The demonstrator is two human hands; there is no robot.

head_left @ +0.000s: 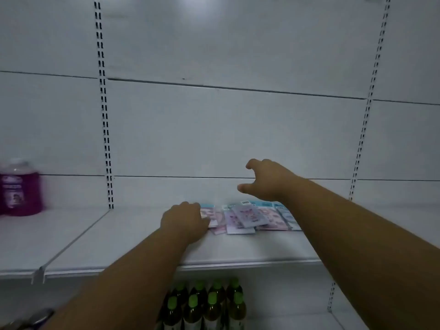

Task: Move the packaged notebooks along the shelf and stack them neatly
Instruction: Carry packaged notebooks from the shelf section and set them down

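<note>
Lower shelf, nearest: green-capped bottles (207,306) stand packed in rows under the front edge of the main shelf, below the arms.
Bottom left corner: a dark, blurred object (35,316) shows at the frame's edge; too unclear to name.
Main shelf: a white metal shelf (133,241), with a divider seam running from its front edge back toward the left upright.
Left hand: the left hand (184,221) rests on the shelf at the left end of the notebooks, fingers curled round the edge of the leftmost packet and gripping it.
Packaged notebooks: the packaged notebooks (247,216) lie flat toward the back of the shelf, about midway between the two uprights, in a loose overlapping spread of pink, lilac and pale blue packets, several skewed.
Right hand: the right hand (264,179) hovers above the right part of the spread, fingers loosely spread and holding nothing; its forearm covers the spread's right end.
Progress: judged from the layout, the packets are gathered in one place but not squared; no neat stack shows.
What is left: it seems most of the sliding and aligning is yet to do.
Far left of shelf: a large jug of purple liquid (20,188) stands near the back, well apart from the notebooks, blurred.
Back wall: white panels (226,129) with two slotted uprights (106,129).
Room: dim, with one soft light glare high on the wall.
</note>
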